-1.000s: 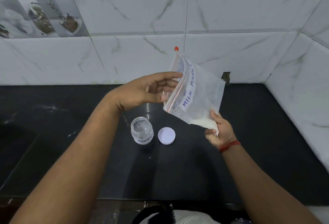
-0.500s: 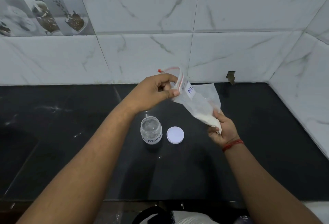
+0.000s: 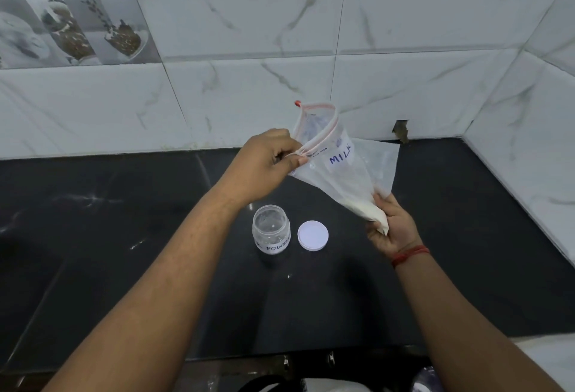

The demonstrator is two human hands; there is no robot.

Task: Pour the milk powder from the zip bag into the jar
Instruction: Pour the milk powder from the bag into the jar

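Clear zip bag point(image 3: 345, 170) hangs between both hands: left hand point(image 3: 267, 164) fingers pinch its open mouth, right hand point(image 3: 390, 230) fingers grip the powder-filled corner above the bench point(image 3: 124, 236), near the open jar point(image 3: 271, 230).

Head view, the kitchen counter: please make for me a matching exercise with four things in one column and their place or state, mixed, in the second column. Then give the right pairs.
Things:
1. zip bag
2. jar
3. lid
4. milk powder

States:
A. lies flat on the black counter, right of the jar
B. held in the air by both hands, mouth open
C. gathered in the bag's lower corner
D. stands upright and uncovered on the counter

Pairs: 1-B, 2-D, 3-A, 4-C
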